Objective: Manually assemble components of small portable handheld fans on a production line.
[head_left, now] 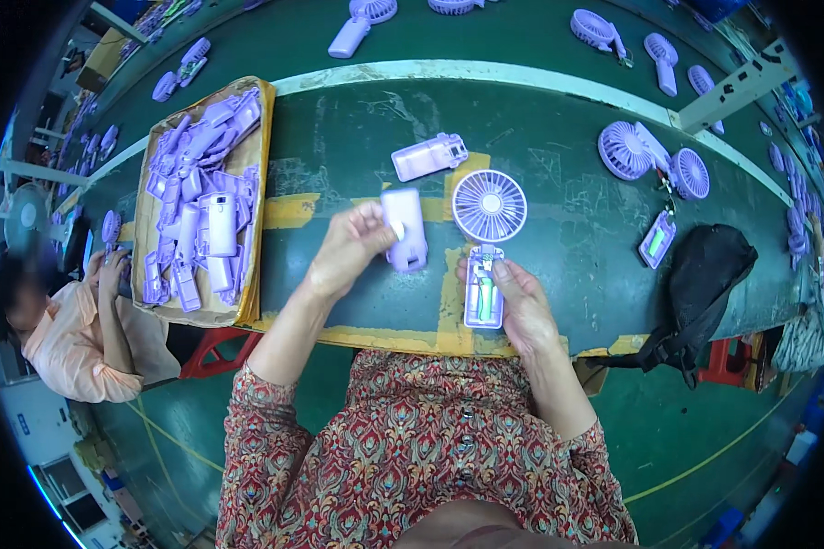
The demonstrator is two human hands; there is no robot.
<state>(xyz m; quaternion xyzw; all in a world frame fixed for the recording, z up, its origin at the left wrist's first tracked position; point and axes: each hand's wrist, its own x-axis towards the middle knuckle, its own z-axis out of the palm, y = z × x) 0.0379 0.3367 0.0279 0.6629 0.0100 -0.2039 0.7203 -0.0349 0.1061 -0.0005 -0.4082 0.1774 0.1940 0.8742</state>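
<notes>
My left hand is closed on a purple handle cover, held a little above the green table, left of the fan. In my right hand is a small purple handheld fan. Its round grille points away from me. The handle is open toward me and shows a green-and-white battery with wiring inside. My right thumb lies on the handle's right edge. Just beyond the two hands another purple handle cover rests on the table.
Left of me stands a cardboard tray heaped with purple covers. Several fans lie to the right, near a black bag. A pale rail crosses behind, with a metal post. Another person works at far left.
</notes>
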